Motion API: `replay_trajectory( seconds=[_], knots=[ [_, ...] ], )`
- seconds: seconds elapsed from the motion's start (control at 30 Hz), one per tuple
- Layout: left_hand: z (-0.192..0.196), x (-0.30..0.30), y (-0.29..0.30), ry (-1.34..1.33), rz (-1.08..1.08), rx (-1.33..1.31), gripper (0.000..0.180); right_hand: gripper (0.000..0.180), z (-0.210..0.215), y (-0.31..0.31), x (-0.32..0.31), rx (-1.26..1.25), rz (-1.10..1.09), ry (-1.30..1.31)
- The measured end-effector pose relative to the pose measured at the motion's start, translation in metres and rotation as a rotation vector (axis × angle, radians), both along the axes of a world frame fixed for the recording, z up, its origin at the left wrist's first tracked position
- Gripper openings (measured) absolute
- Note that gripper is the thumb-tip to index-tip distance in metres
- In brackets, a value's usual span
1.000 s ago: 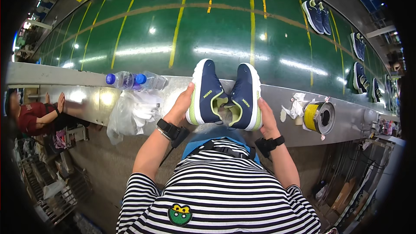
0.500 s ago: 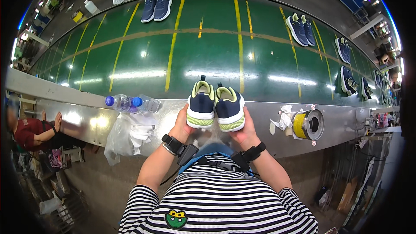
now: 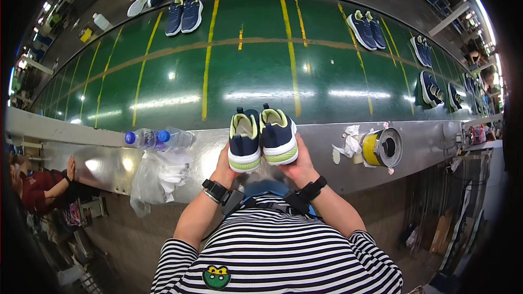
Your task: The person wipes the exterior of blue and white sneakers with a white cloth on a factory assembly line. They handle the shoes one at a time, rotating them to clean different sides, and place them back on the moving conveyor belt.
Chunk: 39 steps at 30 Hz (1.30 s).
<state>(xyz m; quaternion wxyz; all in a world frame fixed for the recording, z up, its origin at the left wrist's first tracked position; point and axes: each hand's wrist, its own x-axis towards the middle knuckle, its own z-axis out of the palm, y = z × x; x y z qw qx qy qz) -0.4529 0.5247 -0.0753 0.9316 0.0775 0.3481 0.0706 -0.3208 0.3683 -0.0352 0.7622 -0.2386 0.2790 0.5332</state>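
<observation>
Side by side above the metal ledge are two navy sneakers with white soles and lime-green heels and linings, heels toward me. My left hand (image 3: 224, 166) is closed on the outer side of the left sneaker (image 3: 244, 144). Gripping the right sneaker (image 3: 278, 136) from its outer side is my right hand (image 3: 301, 164). The shoes touch or nearly touch each other, their openings facing up. My fingers are partly hidden behind and under the soles.
Beyond the metal ledge (image 3: 321, 130) runs a green conveyor belt (image 3: 250, 76) with yellow lines and several navy sneakers (image 3: 366, 30). Bottles (image 3: 147, 139) and a plastic bag (image 3: 146, 182) lie left; a yellow-labelled tin (image 3: 376, 148) and crumpled paper (image 3: 351, 140) right. Two co-workers sit at far left and left.
The view has shifted slightly. My hands still hold both sneakers, which now sit a little closer together and nearer to me. The co-worker at the left has moved slightly.
</observation>
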Motion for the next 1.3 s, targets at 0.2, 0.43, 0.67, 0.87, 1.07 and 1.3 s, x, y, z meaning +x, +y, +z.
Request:
replay_trajectory(
  seconds=[0.2,0.43,0.67,0.87,1.07,1.3],
  knots=[
    [-0.058,-0.031,0.008,0.159,-0.012,0.041,0.035,0.05,0.006,-0.005,0.001,-0.029,-0.035,-0.013],
    [0.055,0.002,0.002,0.263,-0.008,1.484,0.044,0.05,-0.005,-0.019,0.005,0.016,-0.082,-0.003],
    [0.106,0.076,-0.04,-0.238,-0.824,2.082,0.041,0.044,-0.038,-0.062,0.009,-0.154,0.156,-0.457],
    [0.038,0.091,-0.073,-0.099,-0.692,2.199,0.028,0.039,-0.089,-0.155,0.044,-1.812,0.182,-1.391],
    [0.018,0.089,-0.078,-0.182,-1.042,2.146,0.018,0.022,-0.101,-0.167,0.047,-1.589,0.165,-1.316],
    [0.041,0.112,-0.057,0.176,-0.919,1.945,0.027,0.016,-0.051,-0.115,-0.001,-0.731,0.002,-0.96]
  ],
)
